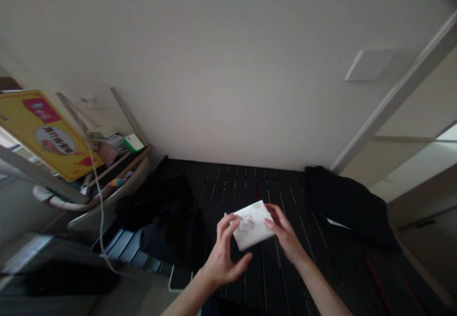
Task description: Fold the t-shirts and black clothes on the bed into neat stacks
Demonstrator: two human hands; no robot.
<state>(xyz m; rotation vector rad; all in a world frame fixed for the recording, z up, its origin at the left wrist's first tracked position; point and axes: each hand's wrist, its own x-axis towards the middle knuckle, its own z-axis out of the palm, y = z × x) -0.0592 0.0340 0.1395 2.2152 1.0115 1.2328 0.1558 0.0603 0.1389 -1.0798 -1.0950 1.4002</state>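
**White packet held between both hands over the table**

A white packet (253,225) sits between the left hand (223,254) and the right hand (285,235), tilted, with a small green mark at its far corner and a faint line drawing on its face. The left hand's fingers (228,221) curl against the packet's left edge, while its thumb (244,260) spreads out below and does not touch it. The right hand's fingertips (268,222) press on the right edge, and the hand is narrowly closed around that side. The packet is over the middle of the dark slatted table (250,182), nearer the near edge than the far one; whether it touches the slats cannot be told.

Just left of the left hand lies a black cloth (167,221), heaped toward the table's left edge. A second black cloth (346,206) lies at the far right corner, well apart from the right hand. Neither is in the hands' way. A phone (180,278) lies at the near edge, below and left of the left hand. Beyond the left edge, a white cable (102,216) hangs beside a yellow sign (46,135) and a cluttered holder with a green-and-white box (133,143). A wall (228,68) rises behind the far edge.
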